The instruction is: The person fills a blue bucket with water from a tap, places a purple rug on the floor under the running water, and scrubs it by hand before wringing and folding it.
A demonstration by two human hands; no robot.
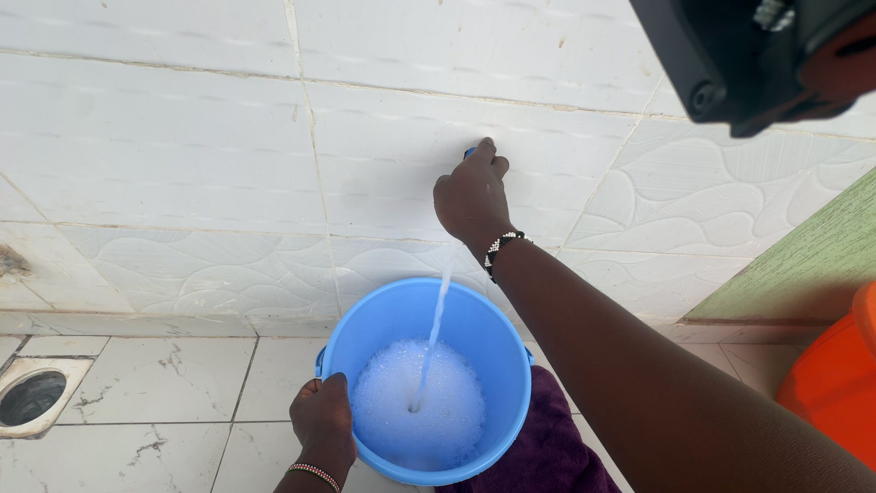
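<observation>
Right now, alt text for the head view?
A right hand grips a blue tap on a white tiled wall as water streams into a foamy blue bucket. The left hand holds its rim, beside purple cloth.

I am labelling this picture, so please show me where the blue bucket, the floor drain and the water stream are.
blue bucket (511, 365): head view, right inner wall.
floor drain (30, 397): head view, dark round opening.
water stream (436, 329): head view, middle of the falling water.
</observation>
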